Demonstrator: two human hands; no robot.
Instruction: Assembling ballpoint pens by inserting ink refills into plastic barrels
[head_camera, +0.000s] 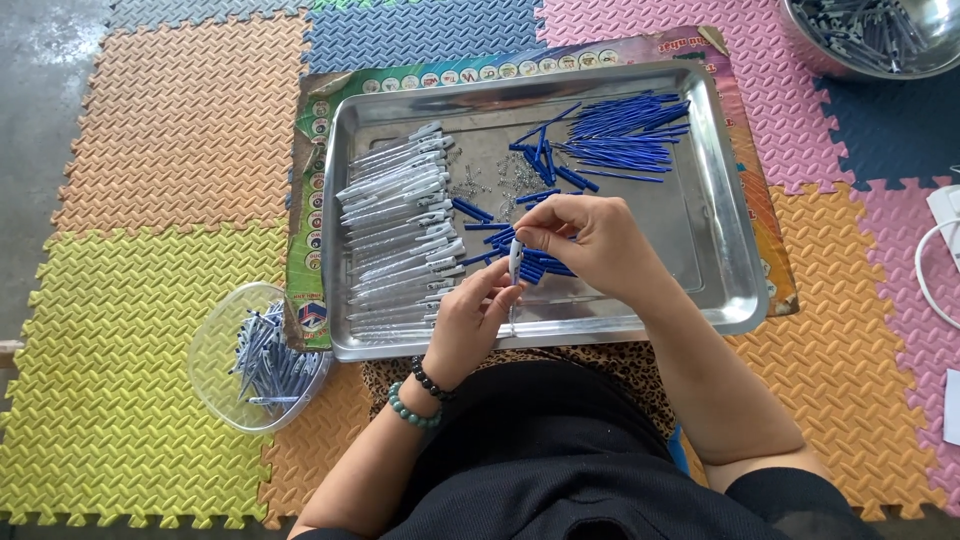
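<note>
1. Black clothes (560, 470) on the person's lap sit closest to the camera; a spotted cloth (620, 365) peeks out just past them.
2. Two bead bracelets (422, 393), one green and one dark, go round the left wrist.
3. Off to the left, a clear plastic tub (215, 345) sits on the foam floor mats (130, 330); it has grey and blue pen parts inside.
4. Next comes the left hand (470, 325), over the near edge of the metal tray (715, 240); its grip is closed on the low end of a grey pen body (515, 262).
5. Just above it, the right hand (590, 240) pinches the top end of the same pen body with its fingertips; the pen body stands almost straight up between both hands.
6. Short blue pieces (535, 268) lie in the tray under the hands; a long row of grey pen bodies (400, 235) fills the tray's left side.
7. Tiny metal springs (500, 178) lie in the middle; thin blue refills (625, 135) are piled at the far right of the tray.
8. Farthest away, a shiny metal bowl (800, 45) of pen parts sits at the top right corner.
</note>
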